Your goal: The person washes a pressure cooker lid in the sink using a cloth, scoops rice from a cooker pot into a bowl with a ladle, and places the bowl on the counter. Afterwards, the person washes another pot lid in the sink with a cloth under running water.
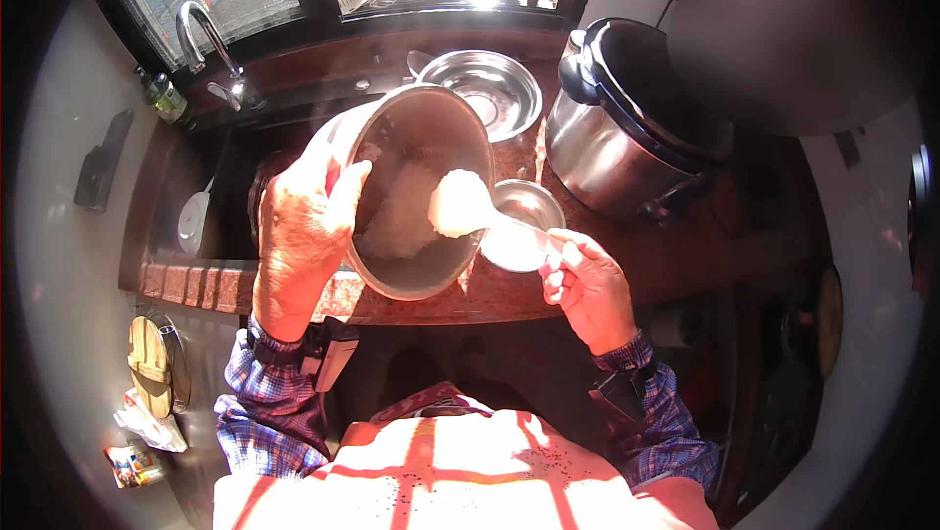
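My left hand (305, 221) grips the rim of a deep inner pot (416, 280), which is tilted so its inside faces me. White rice (399, 212) lies in the pot. My right hand (592, 290) is closed on the handle of a pale spoon (517, 239). A white lump of rice (458, 205) sits on the spoon's head, in front of the pot's right side. Just behind the spoon, a small metal bowl (534, 199) stands on the counter, partly hidden by the spoon.
A wide metal bowl (509, 89) stands behind the pot. To the right is a large steel cooker (607, 153) with its top open. The sink (220, 172) and faucet (201, 35) are at the left. The counter (490, 310) edge runs in front of me.
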Demonstrator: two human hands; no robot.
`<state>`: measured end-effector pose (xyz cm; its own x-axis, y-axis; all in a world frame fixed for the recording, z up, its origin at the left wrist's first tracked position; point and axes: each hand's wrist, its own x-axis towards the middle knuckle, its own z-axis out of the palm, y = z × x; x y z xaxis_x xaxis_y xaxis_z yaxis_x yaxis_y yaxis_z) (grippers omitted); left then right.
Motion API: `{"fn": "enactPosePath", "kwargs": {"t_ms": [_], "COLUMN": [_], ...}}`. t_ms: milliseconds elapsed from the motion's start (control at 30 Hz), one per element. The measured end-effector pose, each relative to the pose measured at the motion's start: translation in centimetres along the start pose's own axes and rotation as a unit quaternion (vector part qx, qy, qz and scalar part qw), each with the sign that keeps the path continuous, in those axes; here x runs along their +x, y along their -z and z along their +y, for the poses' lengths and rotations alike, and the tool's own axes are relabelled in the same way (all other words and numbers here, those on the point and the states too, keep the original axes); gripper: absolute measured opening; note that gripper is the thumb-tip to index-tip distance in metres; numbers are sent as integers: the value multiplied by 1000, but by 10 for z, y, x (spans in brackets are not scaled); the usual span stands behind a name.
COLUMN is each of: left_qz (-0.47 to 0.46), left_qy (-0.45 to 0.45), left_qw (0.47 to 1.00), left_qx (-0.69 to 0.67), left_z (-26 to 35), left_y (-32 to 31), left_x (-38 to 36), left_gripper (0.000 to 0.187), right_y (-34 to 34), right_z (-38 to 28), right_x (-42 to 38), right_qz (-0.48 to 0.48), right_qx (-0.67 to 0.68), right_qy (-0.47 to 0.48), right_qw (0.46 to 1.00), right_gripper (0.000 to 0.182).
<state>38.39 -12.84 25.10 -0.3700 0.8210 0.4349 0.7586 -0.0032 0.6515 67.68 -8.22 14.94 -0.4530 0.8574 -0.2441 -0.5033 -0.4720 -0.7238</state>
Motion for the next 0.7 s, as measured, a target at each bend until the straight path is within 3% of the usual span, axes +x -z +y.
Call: {"fn": "enactPosePath", "kwargs": {"t_ms": [167,267,300,333,367,400,500,533,567,633,700], "left_qz": [-5,-6,-7,-8,-10,-12,-9,-9,-12,-10,-15], "left_qy": [14,14,14,15,10,6,10,12,15,20,21], "left_qw": [1000,1000,1000,1000,1000,1000,1000,1000,1000,1000,1000], "left_qx": [-6,-6,8,7,6,5,-4,-4,-2,-1,-14], "left_z": [3,3,2,1,1,1,0,0,0,0,3], "left_y": [1,2,3,3,4,5,5,5,6,7,7], "left_x": [0,0,0,-1,0,0,0,-1,-1,0,0], "left_gripper": [26,26,26,26,27,27,28,28,28,28,28], "right_y": [19,22,22,25,27,28,17,17,16,13,10], "right_z": [-21,-13,-10,-7,-5,-5,-18,-22,-21,-21,-18], "right_x": [-29,-38,-38,-37,-36,-34,-36,-38,-38,-35,-24], "right_qz": [49,120,120,69,13,6,46,69,69,126,112], "right_qx": [-42,-243,-244,-445,-621,-650,-634,-605,-605,-347,-271], "right_qy": [60,125,125,203,270,319,349,283,283,182,173], "right_qw": [996,954,954,870,736,690,689,741,741,911,940], "right_gripper": [25,22,22,23,25,30,28,22,22,22,25]}}
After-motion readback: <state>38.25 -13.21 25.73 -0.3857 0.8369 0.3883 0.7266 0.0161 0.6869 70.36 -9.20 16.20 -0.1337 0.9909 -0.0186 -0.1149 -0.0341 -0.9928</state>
